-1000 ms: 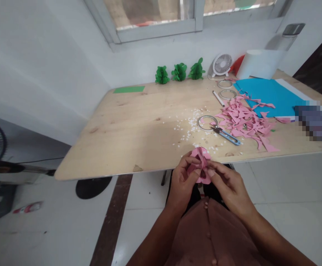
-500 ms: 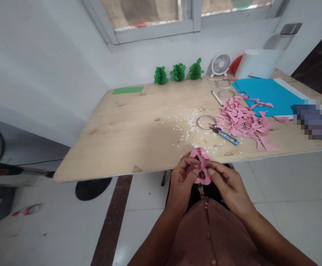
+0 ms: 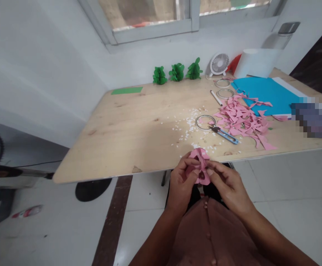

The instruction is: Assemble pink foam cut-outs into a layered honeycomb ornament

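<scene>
Pink, the folded, round-edged piece [image 3: 202, 157] sits at the tabletop's [image 3: 122, 133] near edge, pinched in the fingers of both the left hand [image 3: 181, 181] and the right hand [image 3: 230, 184]. Beyond lie white bits [image 3: 190, 125], blue-handled snips [image 3: 225, 135] touching a ring [image 3: 196, 122], and pink scraps [image 3: 240, 114]; farther, three green ornaments [image 3: 176, 72] stand near the wall [image 3: 133, 61].

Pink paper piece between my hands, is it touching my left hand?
Touching: the head view shows the left hand pinching the pink paper piece along its left side.
</scene>
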The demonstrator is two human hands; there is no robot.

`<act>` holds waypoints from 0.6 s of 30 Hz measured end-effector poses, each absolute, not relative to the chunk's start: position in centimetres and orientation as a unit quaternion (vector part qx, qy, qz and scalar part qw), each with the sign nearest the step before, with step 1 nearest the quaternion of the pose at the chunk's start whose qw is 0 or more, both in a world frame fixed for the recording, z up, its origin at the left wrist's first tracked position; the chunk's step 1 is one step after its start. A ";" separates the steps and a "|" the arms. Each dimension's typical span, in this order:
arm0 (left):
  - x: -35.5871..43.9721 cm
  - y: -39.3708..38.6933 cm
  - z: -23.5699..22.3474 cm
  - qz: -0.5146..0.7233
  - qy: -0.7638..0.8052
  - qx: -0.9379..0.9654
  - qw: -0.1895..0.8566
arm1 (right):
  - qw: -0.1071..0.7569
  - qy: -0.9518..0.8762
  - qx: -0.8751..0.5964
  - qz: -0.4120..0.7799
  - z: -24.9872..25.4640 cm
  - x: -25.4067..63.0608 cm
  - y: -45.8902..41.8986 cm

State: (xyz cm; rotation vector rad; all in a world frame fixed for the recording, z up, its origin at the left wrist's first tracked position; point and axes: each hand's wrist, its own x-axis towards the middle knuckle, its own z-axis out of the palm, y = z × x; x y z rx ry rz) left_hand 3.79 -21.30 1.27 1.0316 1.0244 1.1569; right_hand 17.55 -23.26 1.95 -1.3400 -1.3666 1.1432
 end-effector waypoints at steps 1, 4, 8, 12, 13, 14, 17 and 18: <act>3.8 -21.3 1.3 0.498 0.442 0.444 0.599 | 0.441 -0.550 -0.538 0.462 2.0 17.5 -23.3; 3.8 -21.4 1.2 0.502 0.437 0.430 0.610 | 0.442 -0.552 -0.535 0.462 2.0 17.5 -23.3; 3.9 -21.4 1.2 0.510 0.420 0.410 0.629 | 0.458 -0.542 -0.536 0.457 1.8 17.5 -23.3; 3.8 -21.5 1.0 0.513 0.425 0.417 0.619 | 0.464 -0.540 -0.533 0.457 1.6 17.5 -23.4; 3.8 -21.5 1.0 0.510 0.427 0.423 0.616 | 0.462 -0.542 -0.531 0.459 1.6 17.5 -23.4; 3.7 -21.5 1.0 0.507 0.430 0.430 0.611 | 0.460 -0.543 -0.529 0.462 1.7 17.5 -23.4; 3.6 -21.4 0.9 0.500 0.440 0.451 0.594 | 0.455 -0.543 -0.515 0.483 1.9 17.6 -23.2; 3.6 -21.4 0.9 0.498 0.443 0.456 0.590 | 0.453 -0.542 -0.507 0.493 2.1 17.7 -23.1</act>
